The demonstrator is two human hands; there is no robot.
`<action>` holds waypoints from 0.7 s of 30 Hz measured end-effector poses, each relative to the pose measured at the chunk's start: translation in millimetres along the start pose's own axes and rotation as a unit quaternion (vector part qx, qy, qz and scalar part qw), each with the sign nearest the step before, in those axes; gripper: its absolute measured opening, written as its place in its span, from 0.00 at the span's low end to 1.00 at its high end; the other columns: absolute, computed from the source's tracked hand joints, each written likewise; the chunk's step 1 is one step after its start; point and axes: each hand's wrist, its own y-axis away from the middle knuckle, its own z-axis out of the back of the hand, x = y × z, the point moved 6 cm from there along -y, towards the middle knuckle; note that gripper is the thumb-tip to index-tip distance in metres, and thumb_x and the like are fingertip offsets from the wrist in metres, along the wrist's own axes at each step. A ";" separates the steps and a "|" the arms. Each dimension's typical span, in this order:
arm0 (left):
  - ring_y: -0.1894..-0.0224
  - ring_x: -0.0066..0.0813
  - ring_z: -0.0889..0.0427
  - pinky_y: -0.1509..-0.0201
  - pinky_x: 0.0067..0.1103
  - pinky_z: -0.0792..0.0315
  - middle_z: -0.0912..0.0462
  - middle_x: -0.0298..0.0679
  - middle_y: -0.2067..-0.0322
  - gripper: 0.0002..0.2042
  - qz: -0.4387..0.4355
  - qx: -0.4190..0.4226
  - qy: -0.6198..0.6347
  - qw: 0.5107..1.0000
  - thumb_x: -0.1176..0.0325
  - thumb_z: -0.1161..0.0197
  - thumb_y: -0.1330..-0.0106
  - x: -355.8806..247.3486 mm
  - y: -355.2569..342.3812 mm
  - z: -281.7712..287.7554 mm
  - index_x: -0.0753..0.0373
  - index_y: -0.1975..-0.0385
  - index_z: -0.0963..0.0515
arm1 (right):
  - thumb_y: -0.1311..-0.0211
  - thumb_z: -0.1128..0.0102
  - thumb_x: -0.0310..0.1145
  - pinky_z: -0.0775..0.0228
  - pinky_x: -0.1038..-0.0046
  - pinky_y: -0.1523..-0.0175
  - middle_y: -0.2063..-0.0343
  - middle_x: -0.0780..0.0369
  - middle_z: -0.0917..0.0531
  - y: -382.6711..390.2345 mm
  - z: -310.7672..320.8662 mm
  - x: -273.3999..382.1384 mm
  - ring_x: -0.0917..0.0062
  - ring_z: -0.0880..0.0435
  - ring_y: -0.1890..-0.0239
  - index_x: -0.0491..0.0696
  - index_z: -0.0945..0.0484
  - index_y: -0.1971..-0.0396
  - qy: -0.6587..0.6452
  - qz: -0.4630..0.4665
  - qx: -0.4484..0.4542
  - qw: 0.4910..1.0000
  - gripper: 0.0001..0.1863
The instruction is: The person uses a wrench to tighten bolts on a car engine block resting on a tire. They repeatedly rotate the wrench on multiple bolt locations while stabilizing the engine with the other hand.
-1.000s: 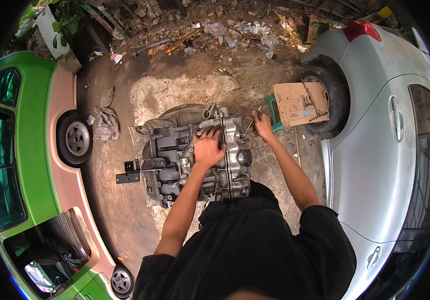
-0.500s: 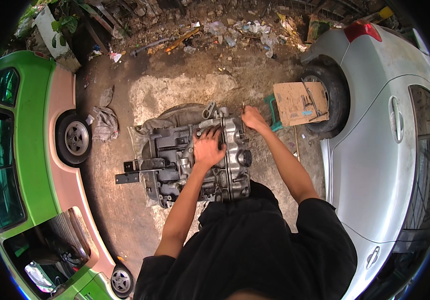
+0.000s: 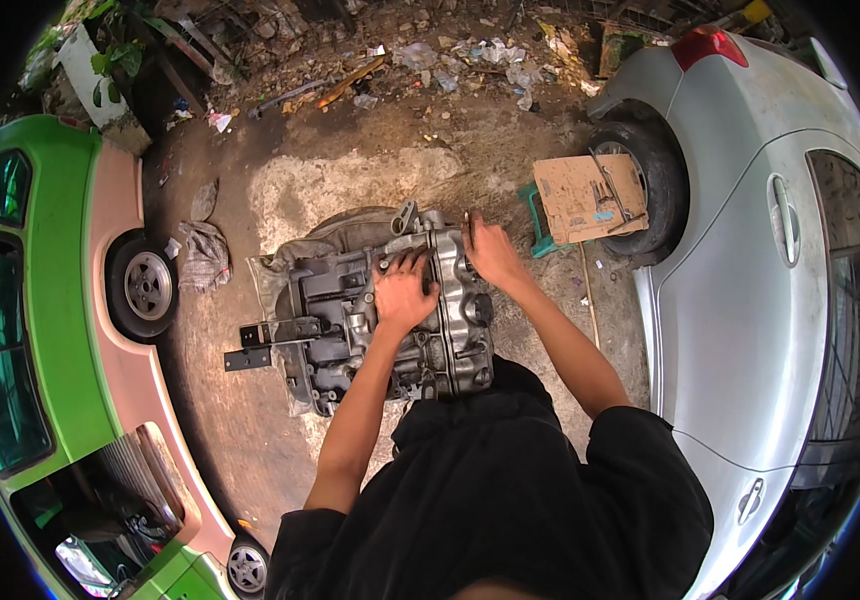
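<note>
On concrete (image 3: 350, 178) between a green-and-pink van (image 3: 60, 300) and a silver car (image 3: 730, 300), leaning over an engine (image 3: 350, 325) bedded on cloth (image 3: 335, 228); resting the left hand (image 3: 407, 298), spread flat, atop it, apart from the right hand (image 3: 493, 255), curled beside the cylinder head (image 3: 453, 320); cannot tell around what.

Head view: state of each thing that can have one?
Left hand: open, resting on engine
Right hand: curled at engine's edge, grip unclear
Engine: resting on cloth
Cardboard: on stool, bearing tools
Sack: crumpled
Silver car: visible doors shut
Van: rear windows closed
</note>
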 end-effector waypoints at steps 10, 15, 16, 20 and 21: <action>0.37 0.32 0.29 0.28 0.52 0.53 0.24 0.33 0.41 0.28 -0.009 -0.007 0.008 1.000 0.57 0.38 0.45 0.1 0.7 0.2 0.48 0.40 0.27 | 0.33 0.46 0.29 0.33 0.54 0.46 0.58 0.46 0.25 117.2 -39.1 -31.5 0.49 0.26 0.52 0.38 0.30 0.56 0.033 0.161 -0.121 0.979 0.12; 0.37 0.32 0.29 0.28 0.52 0.53 0.24 0.31 0.41 0.28 -0.009 -0.005 0.011 1.000 0.58 0.39 0.45 0.3 1.5 -0.8 0.48 0.40 0.27 | 0.31 0.47 0.29 0.32 0.62 0.45 0.57 0.48 0.24 116.3 -46.0 -57.6 0.55 0.24 0.53 0.39 0.28 0.58 -0.122 0.118 -0.153 0.974 0.09; 0.37 0.32 0.29 0.28 0.52 0.53 0.24 0.31 0.41 0.28 -0.007 -0.004 0.014 1.000 0.58 0.39 0.45 0.4 1.0 -0.8 0.48 0.40 0.27 | 0.30 0.48 0.31 0.31 0.61 0.48 0.60 0.48 0.24 114.2 -44.1 -60.2 0.56 0.23 0.56 0.39 0.28 0.58 -0.154 0.110 -0.162 0.969 0.10; 0.37 0.32 0.29 0.28 0.52 0.54 0.24 0.32 0.41 0.28 -0.002 -0.009 0.010 1.000 0.58 0.39 0.45 0.8 1.7 -1.0 0.48 0.40 0.28 | 0.25 0.53 0.40 0.31 0.63 0.59 0.70 0.51 0.23 98.4 -32.4 -73.2 0.61 0.21 0.66 0.38 0.28 0.61 -0.213 0.017 -0.191 0.958 0.17; 0.37 0.32 0.29 0.28 0.52 0.54 0.24 0.32 0.41 0.28 -0.002 -0.008 0.011 1.000 0.58 0.39 0.45 0.8 1.7 -1.1 0.48 0.40 0.28 | 0.24 0.55 0.42 0.31 0.64 0.62 0.73 0.51 0.22 90.2 -27.3 -78.6 0.62 0.21 0.69 0.38 0.28 0.63 -0.205 -0.020 -0.199 0.958 0.20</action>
